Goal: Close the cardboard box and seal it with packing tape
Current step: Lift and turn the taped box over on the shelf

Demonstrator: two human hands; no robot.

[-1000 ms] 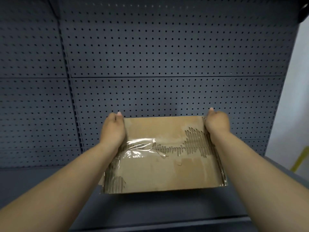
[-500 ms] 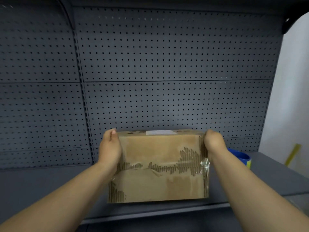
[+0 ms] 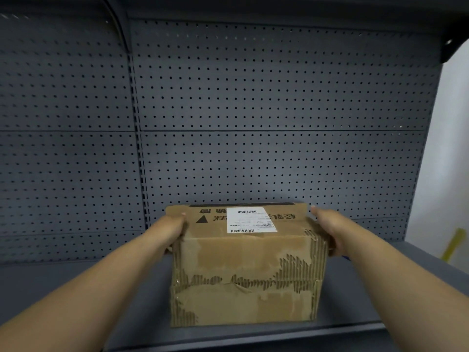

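A worn cardboard box (image 3: 243, 283) stands on the grey shelf (image 3: 127, 288) in front of me. Its front face is torn, with the corrugation showing. The top flaps lie closed, and a white shipping label (image 3: 250, 221) with black print beside it is on the top. My left hand (image 3: 172, 229) grips the box's upper left side with the thumb on the top edge. My right hand (image 3: 327, 227) grips the upper right side the same way. A sliver of a blue tape roll (image 3: 345, 257) shows behind my right forearm.
A grey pegboard wall (image 3: 253, 110) rises directly behind the box. The shelf's front lip (image 3: 279, 336) runs just below the box. A yellow object (image 3: 454, 243) leans by the white wall at the far right.
The box has been turned from a tilted hold in the air to standing on the shelf, so its labelled top now shows. Both hands have stayed on its sides.
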